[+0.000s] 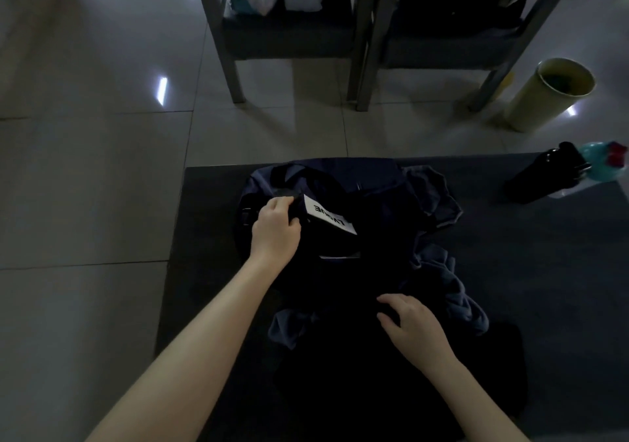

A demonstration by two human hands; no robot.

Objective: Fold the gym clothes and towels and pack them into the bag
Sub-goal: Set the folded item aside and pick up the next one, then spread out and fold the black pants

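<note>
Left hand: fingers curled tight round a dark piece at the bag's left end, next to the white label; probably a strap, the dim view does not settle it.
Right hand: fingers loosely bent and a little spread, thumb apart, resting on top of the black garment; nothing pinched.
Bag: dark navy, soft and slumped, on the far half of the mat, mouth facing the person.
White label: rectangular, black lettering, tilted, just right of the left hand.
Black garment: flat, near-black, spread on the near half of the mat and reaching up to the bag.
Blue-grey cloth: crumpled, unfolded, lying along the right side of the bag and the garment.
Mat: dark grey, on a pale tiled floor.
Far side: two chairs holding bags and clothes; a pale cylindrical bin to their right.
</note>
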